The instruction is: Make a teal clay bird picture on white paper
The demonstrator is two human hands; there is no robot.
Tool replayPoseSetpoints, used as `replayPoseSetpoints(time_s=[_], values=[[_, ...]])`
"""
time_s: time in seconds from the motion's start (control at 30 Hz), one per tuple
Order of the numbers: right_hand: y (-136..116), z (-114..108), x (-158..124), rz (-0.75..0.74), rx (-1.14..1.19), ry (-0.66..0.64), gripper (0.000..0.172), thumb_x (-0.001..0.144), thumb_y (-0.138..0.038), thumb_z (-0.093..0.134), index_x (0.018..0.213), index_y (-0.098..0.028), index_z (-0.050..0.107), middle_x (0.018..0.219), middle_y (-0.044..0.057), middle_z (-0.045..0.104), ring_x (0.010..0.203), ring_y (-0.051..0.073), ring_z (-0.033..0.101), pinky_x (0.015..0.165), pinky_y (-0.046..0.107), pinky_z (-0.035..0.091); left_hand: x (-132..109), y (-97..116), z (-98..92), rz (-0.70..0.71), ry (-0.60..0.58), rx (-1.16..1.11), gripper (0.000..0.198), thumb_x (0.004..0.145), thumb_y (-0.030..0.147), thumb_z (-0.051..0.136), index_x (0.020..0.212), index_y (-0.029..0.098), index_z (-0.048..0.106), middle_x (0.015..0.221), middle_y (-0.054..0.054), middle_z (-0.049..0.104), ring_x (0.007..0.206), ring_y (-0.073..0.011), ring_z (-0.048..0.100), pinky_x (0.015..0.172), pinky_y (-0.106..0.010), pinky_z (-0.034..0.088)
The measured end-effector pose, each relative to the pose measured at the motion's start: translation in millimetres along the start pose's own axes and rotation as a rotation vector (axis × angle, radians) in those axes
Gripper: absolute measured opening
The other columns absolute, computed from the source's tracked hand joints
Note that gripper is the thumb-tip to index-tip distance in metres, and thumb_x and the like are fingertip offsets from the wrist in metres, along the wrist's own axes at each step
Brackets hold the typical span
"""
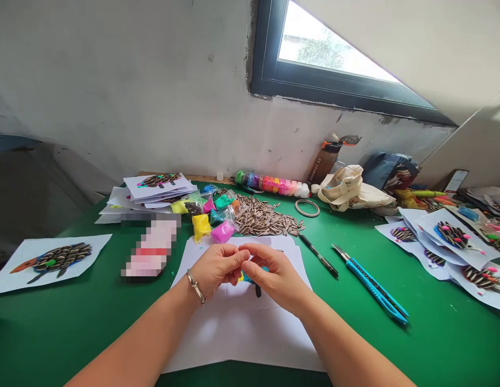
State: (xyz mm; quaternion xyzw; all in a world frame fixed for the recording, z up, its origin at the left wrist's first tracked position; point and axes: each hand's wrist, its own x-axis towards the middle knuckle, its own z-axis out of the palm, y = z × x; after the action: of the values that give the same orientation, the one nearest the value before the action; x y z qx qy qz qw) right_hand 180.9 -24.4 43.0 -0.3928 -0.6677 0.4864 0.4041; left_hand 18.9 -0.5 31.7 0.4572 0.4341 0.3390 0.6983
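White paper (250, 341) lies on the green table in front of me. Over its upper part my left hand (217, 269), with a silver bracelet at the wrist, is closed with thumb and fingertips pinched together. My right hand (274, 271) meets it from the right, fingers curled and thumb bent in, also closed. Whatever sits between the fingertips is too small or hidden to make out. Below the hands, a blue and yellow clay shape with a black piece (258, 291) shows on the paper, mostly covered by my right hand.
Sunflower seeds (266, 216) are heaped beyond the paper, beside bagged clay (223, 232). A pen (319, 255) and a blue cutter (374, 287) lie to the right. Seed pictures are on the left (56, 260) and right (455, 236). A tape roll (307, 208) and bottle (323, 161) stand farther back.
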Motion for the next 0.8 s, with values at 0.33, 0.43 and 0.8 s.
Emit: replayPoseSetpoints(time_s=[0.33,0.43,0.8], values=[[2,7,0,-0.034,-0.050,0.003,0.017,0.088,-0.017,0.050,0.075,-0.020,0.061,0.068,-0.002,0.062,0.063,0.013,0.059,0.063,0.025,0.047,0,-6,7.2,-0.002,-0.039,0.072,0.057,0.073,0.070,0.060,0.061,0.014,0.062,0.053,0.000,0.055,0.047,-0.0104,0.048,0.048,-0.023,0.036],[8,6,0,-0.041,-0.136,0.028,0.021,0.088,-0.014,0.048,0.070,-0.021,0.056,0.067,-0.002,0.061,0.066,0.013,0.056,0.062,0.024,0.044,-1,-7,6.5,-0.012,-0.061,0.058,0.055,0.076,0.067,0.060,0.064,0.013,0.063,0.059,-0.002,0.058,0.050,-0.0100,0.051,0.052,-0.022,0.039],[6,1,1,-0.138,-0.263,0.106,0.021,0.089,-0.018,0.050,0.073,-0.022,0.064,0.078,0.002,0.062,0.077,0.016,0.056,0.069,0.027,0.043,-3,-3,7.0,-0.036,-0.101,-0.039,0.053,0.073,0.065,0.066,0.072,0.011,0.069,0.069,-0.006,0.066,0.061,-0.0127,0.058,0.063,-0.025,0.047]])
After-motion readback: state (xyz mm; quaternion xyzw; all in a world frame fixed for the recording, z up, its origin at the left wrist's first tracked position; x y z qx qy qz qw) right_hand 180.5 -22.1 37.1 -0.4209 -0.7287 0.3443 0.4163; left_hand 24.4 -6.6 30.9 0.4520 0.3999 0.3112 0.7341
